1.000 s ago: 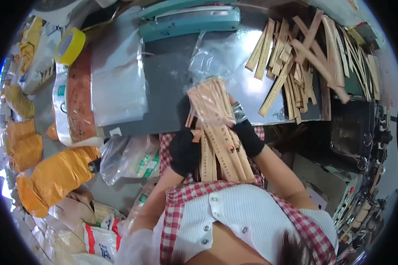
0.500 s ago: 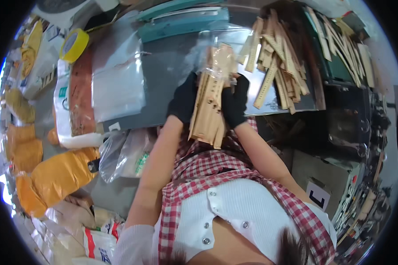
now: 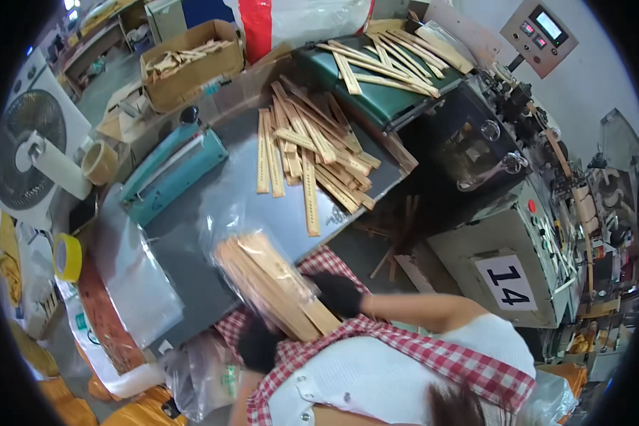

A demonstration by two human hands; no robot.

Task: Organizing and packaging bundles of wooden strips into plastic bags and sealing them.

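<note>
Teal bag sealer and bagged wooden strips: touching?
Apart. The head view shows a stretch of grey tabletop between the bagged wooden strips and the teal bag sealer.

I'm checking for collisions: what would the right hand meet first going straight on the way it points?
Most likely the bagged wooden strips, just left of the right hand; blur leaves it unclear whether they already touch.

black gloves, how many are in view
2: one on the left hand, one on the right hand, both at the bagged wooden strips. Others may be hidden.
</note>
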